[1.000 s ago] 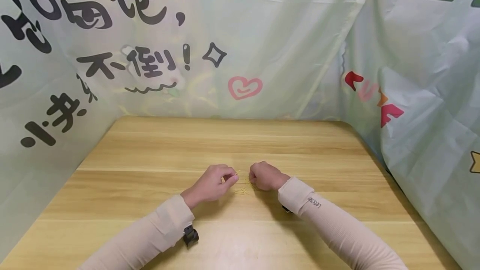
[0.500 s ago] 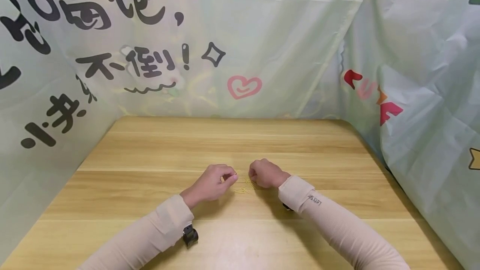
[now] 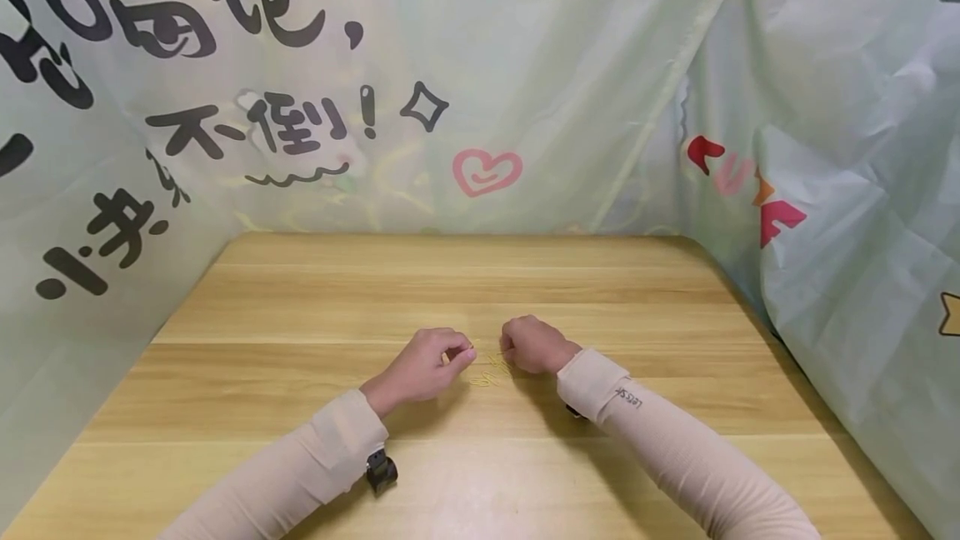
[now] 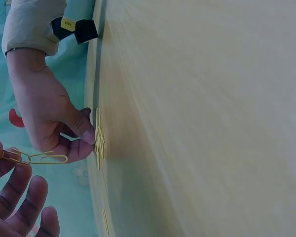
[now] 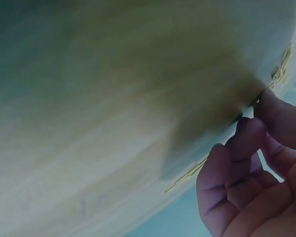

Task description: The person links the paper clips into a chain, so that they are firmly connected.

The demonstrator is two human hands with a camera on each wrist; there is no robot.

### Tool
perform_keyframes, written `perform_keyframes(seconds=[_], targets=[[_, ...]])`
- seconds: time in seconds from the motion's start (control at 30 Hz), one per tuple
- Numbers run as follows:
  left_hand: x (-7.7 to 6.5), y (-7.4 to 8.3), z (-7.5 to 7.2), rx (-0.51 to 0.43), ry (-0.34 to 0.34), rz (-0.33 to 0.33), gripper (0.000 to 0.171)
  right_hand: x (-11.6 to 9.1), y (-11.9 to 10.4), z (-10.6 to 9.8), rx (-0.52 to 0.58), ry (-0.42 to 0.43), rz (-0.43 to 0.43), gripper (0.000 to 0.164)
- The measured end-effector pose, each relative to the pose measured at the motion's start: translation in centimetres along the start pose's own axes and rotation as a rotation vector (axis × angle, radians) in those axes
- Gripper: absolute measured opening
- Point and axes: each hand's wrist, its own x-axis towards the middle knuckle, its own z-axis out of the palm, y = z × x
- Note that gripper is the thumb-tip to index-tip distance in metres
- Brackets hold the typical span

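My left hand (image 3: 423,367) pinches a short chain of linked yellow paper clips (image 4: 48,158) between thumb and index finger; in the left wrist view the chain points towards the right hand, and the other fingers are spread below. Low over the table, my right hand (image 3: 536,345) has curled fingers, its fingertips at the edge of a small pile of yellow paper clips (image 4: 99,140). Whether a clip is between its thumb and index finger is hard to see in the right wrist view. More loose paper clips (image 3: 482,380) lie between the hands, nearer the person.
Both hands work above a wooden table (image 3: 480,282). Pale printed cloth (image 3: 570,107) hangs behind it and along both sides. Dark wrist devices (image 3: 382,472) are strapped below the sleeves.
My right hand has risen slightly and shifted a little away from the clips, so more of the pile shows. The left hand stays in place with its pinch.
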Motion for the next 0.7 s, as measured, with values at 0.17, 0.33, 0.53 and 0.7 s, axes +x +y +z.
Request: perform_keyframes(seconds=[0.17, 0.33, 0.53, 0.7], targets=[[0.03, -0.07, 0.09, 0.006, 0.002, -0.001, 0.018, -0.06, 0.0, -0.07, -0.005, -0.044, -0.003, 0.024], [-0.01, -0.16, 0.12, 0.006, 0.013, 0.0, 0.019, -0.14, 0.11, -0.15, 0.026, -0.049, -0.027, 0.024], [-0.05, -0.21, 0.14, -0.008, 0.011, 0.004, 0.019, -0.37, 0.59, -0.28, 0.117, -0.029, -0.053, 0.024], [-0.1, -0.15, 0.07, -0.007, 0.004, -0.01, 0.018, -0.65, 0.76, -0.74, 0.197, 0.001, -0.105, 0.04]])
